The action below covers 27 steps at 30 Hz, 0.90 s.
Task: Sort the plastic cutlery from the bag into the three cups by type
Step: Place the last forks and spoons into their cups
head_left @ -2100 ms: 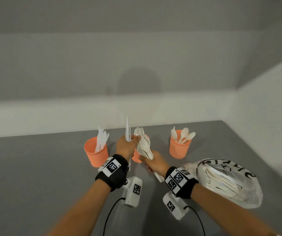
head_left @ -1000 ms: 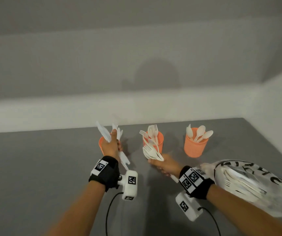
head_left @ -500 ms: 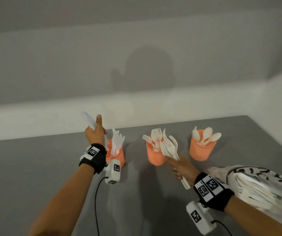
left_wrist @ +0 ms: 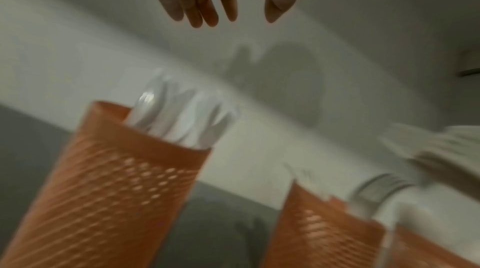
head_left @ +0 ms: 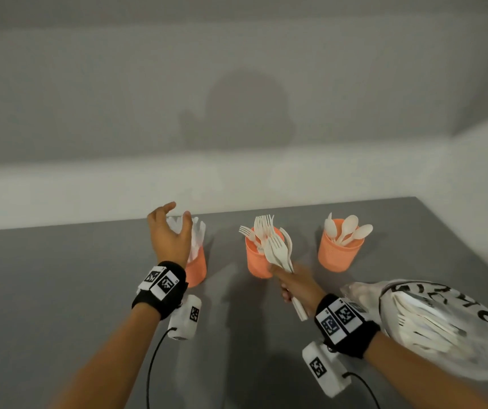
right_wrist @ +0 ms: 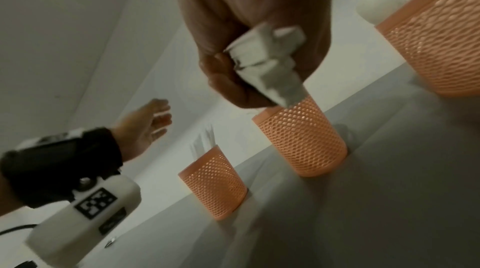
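Three orange mesh cups stand in a row on the grey table. The left cup [head_left: 197,270] holds white knives [head_left: 198,234], the middle cup [head_left: 256,261] forks, the right cup [head_left: 337,252] spoons [head_left: 350,230]. My left hand [head_left: 170,228] hovers just above the left cup with its fingers spread and empty [left_wrist: 223,5]. My right hand [head_left: 294,286] grips a bundle of white forks [head_left: 279,252] by the handles [right_wrist: 267,63], in front of the middle cup. The printed plastic bag [head_left: 443,329] with more cutlery lies at the right.
The table [head_left: 45,290] is bare to the left of the cups and in front of them. A white wall runs behind the cups and along the right side. Cables hang from both wrist cameras.
My left hand carried a knife from the bundle over to the left cup and has let it go; the hand is now empty. The right hand has kept its forks near the middle cup.
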{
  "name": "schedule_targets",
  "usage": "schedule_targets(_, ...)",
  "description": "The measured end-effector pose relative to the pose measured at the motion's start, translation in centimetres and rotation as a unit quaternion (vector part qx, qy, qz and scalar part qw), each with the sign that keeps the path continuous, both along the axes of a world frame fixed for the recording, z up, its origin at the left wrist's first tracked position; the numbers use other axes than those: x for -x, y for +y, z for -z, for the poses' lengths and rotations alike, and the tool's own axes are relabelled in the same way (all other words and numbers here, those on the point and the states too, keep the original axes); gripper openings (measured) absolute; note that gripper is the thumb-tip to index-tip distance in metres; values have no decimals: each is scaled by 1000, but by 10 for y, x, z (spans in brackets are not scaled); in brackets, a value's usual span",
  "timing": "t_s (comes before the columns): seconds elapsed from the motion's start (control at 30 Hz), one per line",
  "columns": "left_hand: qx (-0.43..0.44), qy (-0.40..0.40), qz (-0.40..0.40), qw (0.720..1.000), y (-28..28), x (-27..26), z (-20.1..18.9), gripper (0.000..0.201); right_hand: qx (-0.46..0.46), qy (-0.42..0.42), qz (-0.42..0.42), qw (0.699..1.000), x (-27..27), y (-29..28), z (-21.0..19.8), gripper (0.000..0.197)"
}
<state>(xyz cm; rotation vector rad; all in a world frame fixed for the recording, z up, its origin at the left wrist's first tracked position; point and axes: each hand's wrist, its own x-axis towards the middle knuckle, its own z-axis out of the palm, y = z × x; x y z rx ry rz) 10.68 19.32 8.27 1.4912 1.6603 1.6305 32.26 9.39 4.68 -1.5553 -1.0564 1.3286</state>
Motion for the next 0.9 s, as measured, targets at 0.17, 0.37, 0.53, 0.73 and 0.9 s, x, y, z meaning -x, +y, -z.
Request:
schedule_targets(0.17, 72, 7, 144, 987, -52, -42, -1, 6, -36, -31, 5, 999, 18, -4, 0, 27)
schedule_targets(0.37, 207, -21, 178, 962, -92, -87, 30, 27, -88, -140, 11, 986, 26, -8, 13, 19)
schedule_targets(0.53, 239, 82, 149, 956, -104, -101, 17, 29, -119, -204, 28, 971, 24, -15, 20, 37)
schedule_targets(0.73, 273, 130, 145, 942, -108, -113, 1, 35, -128, -174, 24, 976, 18, -20, 21, 43)
schedule_targets(0.9, 281, 190, 130, 932, -97, -120, 1, 40, -138, -129, 20, 982, 11, -20, 23, 51)
